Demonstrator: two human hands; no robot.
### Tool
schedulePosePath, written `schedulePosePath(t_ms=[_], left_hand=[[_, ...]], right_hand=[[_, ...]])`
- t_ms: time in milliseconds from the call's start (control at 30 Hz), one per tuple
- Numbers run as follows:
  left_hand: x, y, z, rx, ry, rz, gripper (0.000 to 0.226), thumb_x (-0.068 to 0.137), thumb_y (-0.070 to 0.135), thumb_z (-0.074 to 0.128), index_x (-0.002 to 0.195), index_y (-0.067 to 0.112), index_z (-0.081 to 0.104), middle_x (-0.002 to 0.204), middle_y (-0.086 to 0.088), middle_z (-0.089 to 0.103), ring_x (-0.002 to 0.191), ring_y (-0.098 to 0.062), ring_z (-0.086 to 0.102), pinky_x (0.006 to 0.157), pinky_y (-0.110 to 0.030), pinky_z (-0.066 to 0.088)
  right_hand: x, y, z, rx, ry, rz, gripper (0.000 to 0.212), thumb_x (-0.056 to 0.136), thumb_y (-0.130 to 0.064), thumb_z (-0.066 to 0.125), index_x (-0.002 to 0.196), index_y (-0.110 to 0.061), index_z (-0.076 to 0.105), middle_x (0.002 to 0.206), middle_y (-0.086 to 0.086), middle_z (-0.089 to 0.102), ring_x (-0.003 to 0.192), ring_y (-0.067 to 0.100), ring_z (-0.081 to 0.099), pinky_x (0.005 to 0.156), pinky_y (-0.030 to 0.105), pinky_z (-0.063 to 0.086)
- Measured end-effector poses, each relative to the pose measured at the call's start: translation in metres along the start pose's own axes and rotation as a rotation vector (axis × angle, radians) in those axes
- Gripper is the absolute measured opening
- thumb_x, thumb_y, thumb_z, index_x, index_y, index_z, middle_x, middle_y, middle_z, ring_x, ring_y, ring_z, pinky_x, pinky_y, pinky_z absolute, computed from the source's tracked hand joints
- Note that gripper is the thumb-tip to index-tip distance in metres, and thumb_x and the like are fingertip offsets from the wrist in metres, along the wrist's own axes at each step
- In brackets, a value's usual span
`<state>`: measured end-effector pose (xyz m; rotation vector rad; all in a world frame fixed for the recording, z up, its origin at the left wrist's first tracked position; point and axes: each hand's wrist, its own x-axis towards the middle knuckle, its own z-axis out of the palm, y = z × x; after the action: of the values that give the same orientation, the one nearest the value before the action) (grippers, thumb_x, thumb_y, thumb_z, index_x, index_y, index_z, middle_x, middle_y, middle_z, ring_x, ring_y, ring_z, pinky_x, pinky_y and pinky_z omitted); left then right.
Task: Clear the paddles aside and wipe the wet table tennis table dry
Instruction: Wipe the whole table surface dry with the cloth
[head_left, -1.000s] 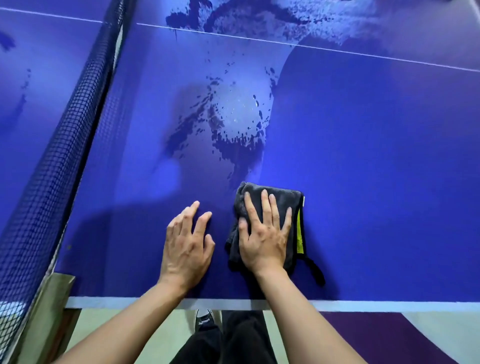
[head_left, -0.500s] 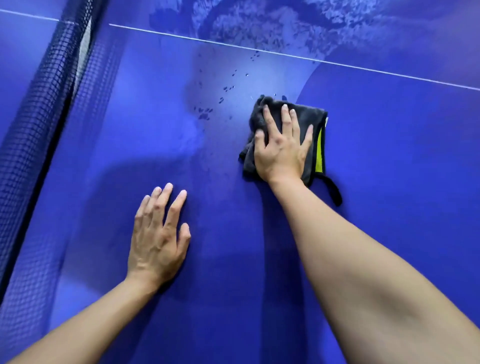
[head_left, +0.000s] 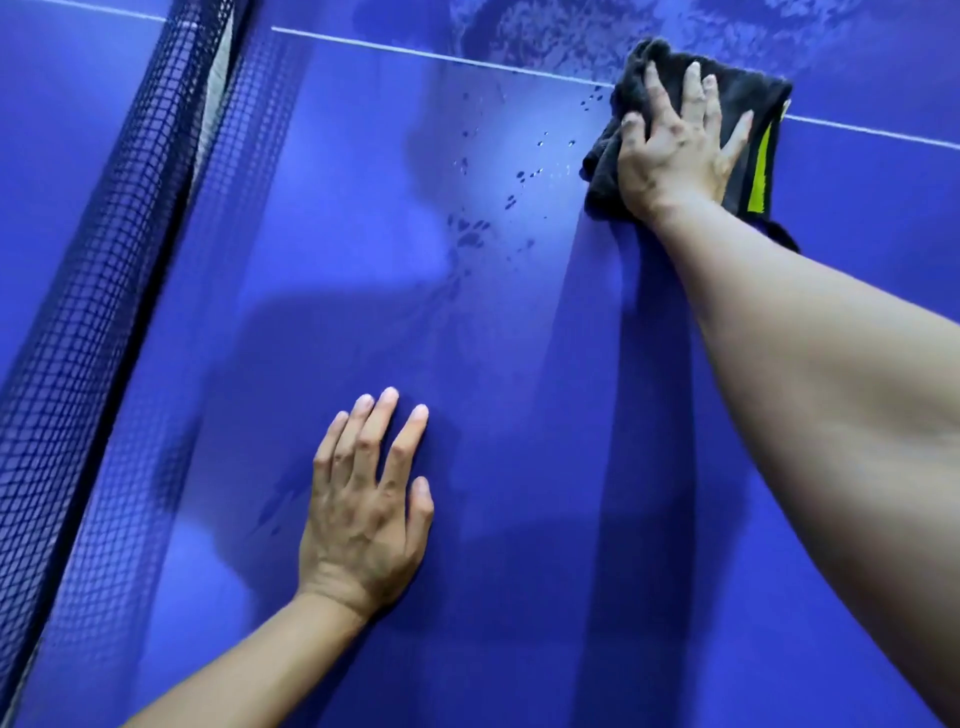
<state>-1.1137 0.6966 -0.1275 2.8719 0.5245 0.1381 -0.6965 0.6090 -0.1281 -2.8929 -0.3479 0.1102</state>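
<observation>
The blue table tennis table (head_left: 519, 597) fills the view. My right hand (head_left: 675, 150) presses flat, fingers spread, on a folded dark grey cloth (head_left: 748, 91) with a yellow-green tag, lying across the white centre line (head_left: 415, 49) at the upper right. My left hand (head_left: 369, 514) rests flat on the table in the lower middle, holding nothing. Small water drops (head_left: 519, 176) lie left of the cloth, and a big wet patch (head_left: 519, 26) spreads beyond the line. No paddles are in view.
The black net (head_left: 104, 270) runs along the left side from the top edge down to the lower left corner, with the other half of the table (head_left: 62, 130) behind it.
My right hand has pushed the cloth away from me across the table, from the near edge up onto the centre line. The puddle it crossed is gone. My left hand stays planted.
</observation>
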Motion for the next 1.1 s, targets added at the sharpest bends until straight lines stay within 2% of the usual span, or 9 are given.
schedulePosePath(t_ms=[233,467,600,700,900,1100], left_hand=[[-0.002,-0.003,0.003,-0.009,0.015,-0.009,0.055,0.095,0.026,0.04,0.149,0.015,0.045,0.158,-0.013,0.037,0.148,-0.034,0.032,0.124,-0.048,0.019],[-0.002,-0.009,0.004,-0.141,0.036,-0.003,0.056,0.094,0.031,0.035,0.144,0.013,0.053,0.153,-0.017,0.045,0.143,-0.037,0.039,0.123,-0.047,0.02],[-0.019,-0.014,-0.005,-0.222,0.021,0.079,0.061,0.09,0.026,0.031,0.145,0.01,0.052,0.154,-0.018,0.044,0.143,-0.038,0.04,0.121,-0.048,0.024],[-0.067,-0.022,-0.012,-0.23,0.064,0.039,0.057,0.092,0.023,0.033,0.144,0.012,0.054,0.154,-0.018,0.044,0.142,-0.039,0.04,0.119,-0.051,0.028],[-0.21,-0.056,-0.023,-0.164,0.083,-0.018,0.052,0.092,0.015,0.05,0.144,0.011,0.053,0.154,-0.018,0.043,0.138,-0.04,0.042,0.114,-0.056,0.034],[-0.327,-0.087,-0.039,-0.081,-0.004,-0.071,0.055,0.097,0.024,0.038,0.151,0.015,0.045,0.159,-0.015,0.036,0.146,-0.037,0.034,0.122,-0.049,0.021]], right_hand=[[-0.129,-0.033,0.018,-0.044,0.008,-0.166,0.058,0.1,-0.05,0.026,0.158,-0.045,0.022,0.17,0.001,0.013,0.156,0.016,0.007,0.123,0.059,-0.003],[-0.27,-0.05,0.027,-0.037,-0.014,-0.166,0.056,0.103,-0.049,0.026,0.158,-0.046,0.018,0.17,0.0,0.01,0.156,0.013,0.003,0.124,0.056,-0.005],[-0.352,-0.042,0.034,-0.053,0.034,-0.185,0.056,0.103,-0.049,0.025,0.159,-0.045,0.018,0.17,0.001,0.013,0.156,0.014,0.006,0.124,0.056,-0.002],[-0.405,-0.039,0.036,-0.066,0.048,-0.204,0.057,0.103,-0.048,0.026,0.159,-0.043,0.02,0.169,0.002,0.016,0.156,0.016,0.009,0.124,0.057,0.001],[-0.504,-0.039,0.04,-0.026,0.048,-0.183,0.057,0.102,-0.048,0.026,0.158,-0.043,0.023,0.169,0.002,0.018,0.156,0.016,0.009,0.124,0.057,0.0],[-0.628,-0.047,0.048,0.022,0.038,-0.188,0.057,0.101,-0.048,0.03,0.158,-0.042,0.027,0.168,0.003,0.022,0.156,0.016,0.011,0.124,0.058,0.004]])
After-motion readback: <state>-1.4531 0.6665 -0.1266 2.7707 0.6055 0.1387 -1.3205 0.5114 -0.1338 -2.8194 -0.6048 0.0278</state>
